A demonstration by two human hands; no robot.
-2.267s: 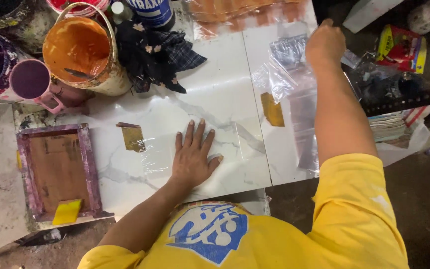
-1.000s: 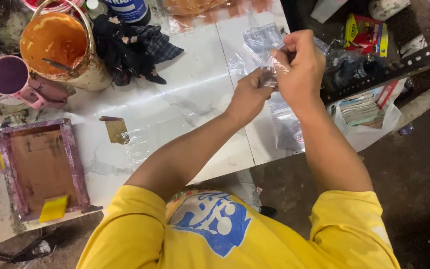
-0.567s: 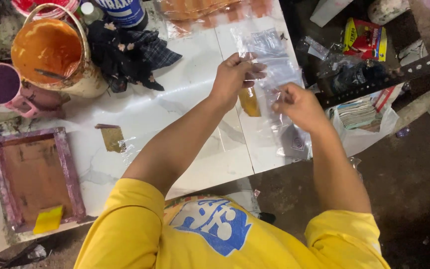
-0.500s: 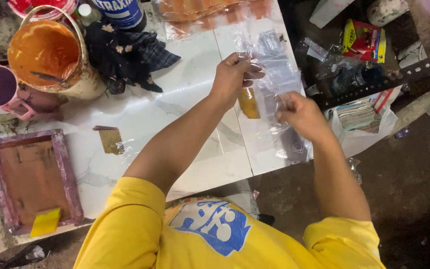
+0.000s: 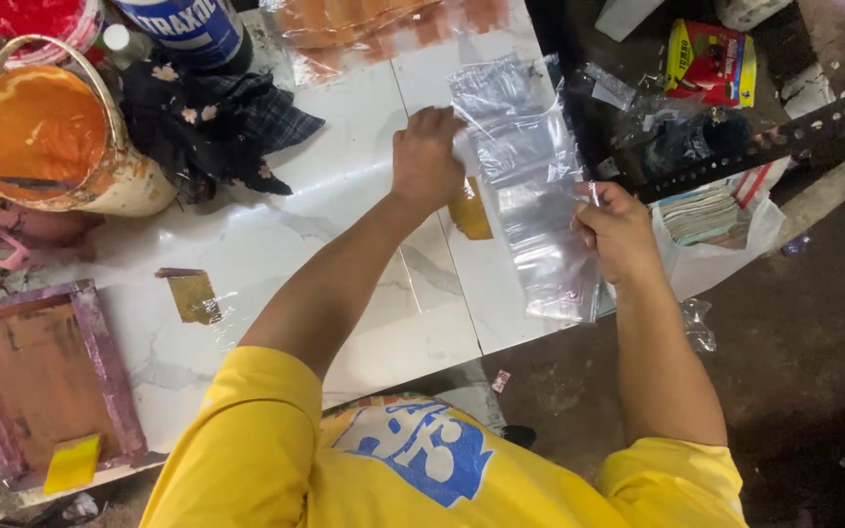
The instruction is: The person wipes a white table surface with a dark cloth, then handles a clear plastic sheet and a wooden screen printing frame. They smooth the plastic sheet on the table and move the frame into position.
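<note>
Now both hands, left [image 5: 425,161] & right [image 5: 616,230], pinch a clear plastic bag [image 5: 532,186] over the tabletop [image 5: 344,205]; best kept taut, edges level.

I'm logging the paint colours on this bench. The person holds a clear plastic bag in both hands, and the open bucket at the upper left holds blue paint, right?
Not quite. In the head view the open bucket holds orange paint, not blue. The rest stands: the left hand and right hand both hold the clear plastic bag over the white table.
</note>
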